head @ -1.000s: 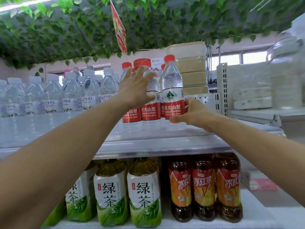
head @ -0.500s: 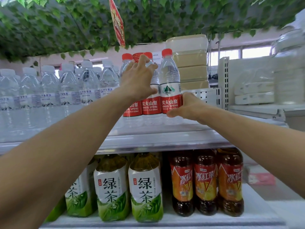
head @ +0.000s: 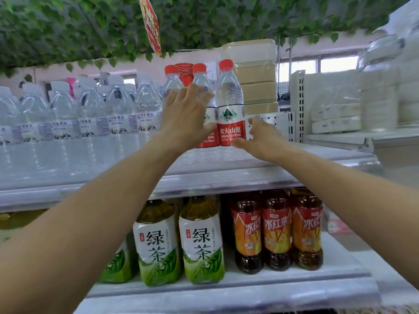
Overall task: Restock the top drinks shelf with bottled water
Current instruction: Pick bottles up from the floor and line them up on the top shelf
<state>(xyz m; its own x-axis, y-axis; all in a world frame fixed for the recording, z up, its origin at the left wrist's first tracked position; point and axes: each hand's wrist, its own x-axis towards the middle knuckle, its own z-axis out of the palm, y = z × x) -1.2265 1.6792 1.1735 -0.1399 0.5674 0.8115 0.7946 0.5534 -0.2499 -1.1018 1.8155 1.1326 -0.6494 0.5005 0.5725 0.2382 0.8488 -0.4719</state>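
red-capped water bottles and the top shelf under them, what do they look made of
Red-capped water bottle: clear, glossy thin plastic by the look; you can see through it and it catches highlights. Its cap looks like opaque red plastic, and its label like a glossy printed film wrap. Top shelf: probably painted or coated metal, pale with a soft sheen, though blur leaves that open.

**Teas, Leaves and Boxes**

Green tea bottles [head: 201, 241] stand on the lower shelf [head: 249, 298]. Dark red tea bottles [head: 276, 230] stand just to their right. High above them hang green leaves [head: 68, 30] and a red sign [head: 150, 23]. Up and right of them sit tan boxes [head: 256, 73], then a big clear jar [head: 378, 87].
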